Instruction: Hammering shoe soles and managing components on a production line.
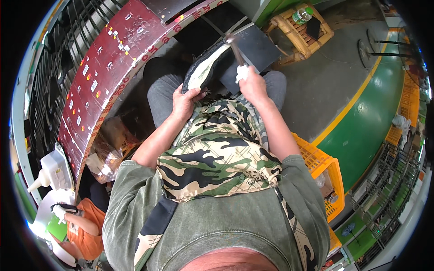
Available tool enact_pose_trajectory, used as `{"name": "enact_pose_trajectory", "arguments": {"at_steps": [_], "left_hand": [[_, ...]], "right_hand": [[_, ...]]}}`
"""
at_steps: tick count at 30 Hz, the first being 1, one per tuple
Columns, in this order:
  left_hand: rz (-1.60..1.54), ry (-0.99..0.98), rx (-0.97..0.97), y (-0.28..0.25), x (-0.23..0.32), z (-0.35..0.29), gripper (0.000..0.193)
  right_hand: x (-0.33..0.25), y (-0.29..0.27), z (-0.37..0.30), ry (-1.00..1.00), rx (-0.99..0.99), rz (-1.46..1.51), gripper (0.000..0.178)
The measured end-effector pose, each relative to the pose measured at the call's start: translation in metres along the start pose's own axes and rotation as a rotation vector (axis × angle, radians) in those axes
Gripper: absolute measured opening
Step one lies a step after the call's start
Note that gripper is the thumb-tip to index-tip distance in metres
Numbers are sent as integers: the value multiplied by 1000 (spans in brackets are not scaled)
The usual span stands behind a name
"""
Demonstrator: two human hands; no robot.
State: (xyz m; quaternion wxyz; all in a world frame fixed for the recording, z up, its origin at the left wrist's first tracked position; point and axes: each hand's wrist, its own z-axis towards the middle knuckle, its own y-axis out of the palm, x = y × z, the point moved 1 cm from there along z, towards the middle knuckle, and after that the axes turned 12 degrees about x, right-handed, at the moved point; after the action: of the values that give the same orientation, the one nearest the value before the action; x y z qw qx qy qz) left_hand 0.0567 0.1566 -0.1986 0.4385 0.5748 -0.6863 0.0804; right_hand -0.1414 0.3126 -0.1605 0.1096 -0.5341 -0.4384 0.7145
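Beyond the camouflage-patterned cloth apron (217, 165), the left hand (183, 103) grips the near end of a long black shoe piece with a white inner face (203, 72). The right hand (254, 86) is closed around a slim metal hammer (238, 55), its head at the piece's far tip, contact unclear. Farther off stands a yellowish bamboo stool (294, 33).

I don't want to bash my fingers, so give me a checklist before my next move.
1. Black shoe piece with a long cream face gripped near its lower end by the left hand: ok.
2. Slim hammer with white material at its grip held in the right hand: ok.
3. Left fingers away from the hammer head, which is by the shoe piece's far tip: ok.
4. Hammer head touching the shoe piece: cannot tell, it's blurred.
5. Shoe piece resting on the black flat-topped block: cannot tell.
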Motion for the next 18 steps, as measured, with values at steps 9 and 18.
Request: {"name": "enact_pose_trajectory", "arguments": {"at_steps": [9, 18], "left_hand": [[251, -274, -134, -4, 26, 20, 36], [128, -289, -243, -11, 28, 18, 32]], "right_hand": [[11, 5, 5, 58, -110, -72, 33], [-39, -50, 23, -209, 452, 543, 28]]}}
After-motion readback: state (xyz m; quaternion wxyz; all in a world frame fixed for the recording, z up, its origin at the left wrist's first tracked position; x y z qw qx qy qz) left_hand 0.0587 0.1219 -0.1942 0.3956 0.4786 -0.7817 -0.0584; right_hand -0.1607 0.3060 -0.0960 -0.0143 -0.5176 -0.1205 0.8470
